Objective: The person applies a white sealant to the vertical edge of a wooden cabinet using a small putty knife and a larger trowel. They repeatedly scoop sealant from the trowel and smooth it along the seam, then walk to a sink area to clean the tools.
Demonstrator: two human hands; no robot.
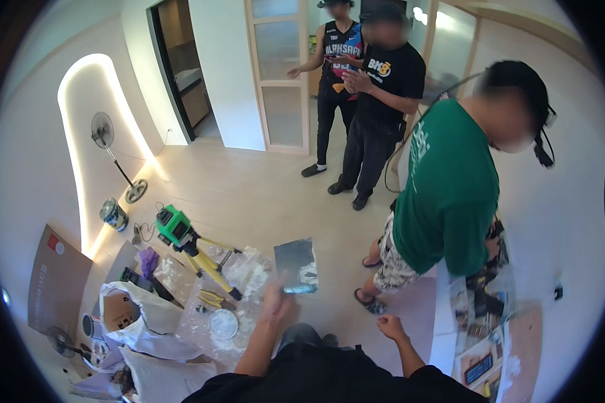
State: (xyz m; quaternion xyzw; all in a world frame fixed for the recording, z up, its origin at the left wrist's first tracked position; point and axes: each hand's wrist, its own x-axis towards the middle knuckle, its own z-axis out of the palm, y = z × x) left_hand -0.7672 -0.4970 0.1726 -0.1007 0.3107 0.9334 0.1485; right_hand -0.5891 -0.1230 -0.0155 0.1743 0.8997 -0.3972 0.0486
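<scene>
Left hand holds a flat trowel plate out over the floor

The left hand (276, 300) has its fingers closed on the near edge of the dark rectangular plate (296, 264) (some white plaster sits on its lower right corner). The plate extends up and away from the fingers, with its long axis pointing away from the person. The right hand (390, 328) is closed in a loose fist, holds nothing, and lies well apart on the right.

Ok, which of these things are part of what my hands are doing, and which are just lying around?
In hand:
left hand, holding the flat metal trowel plate smeared with white plaster
right hand, closed and empty

Lying about:
green laser level on yellow tripod
white lid
pedestal fan
paint bucket
white sack
</scene>
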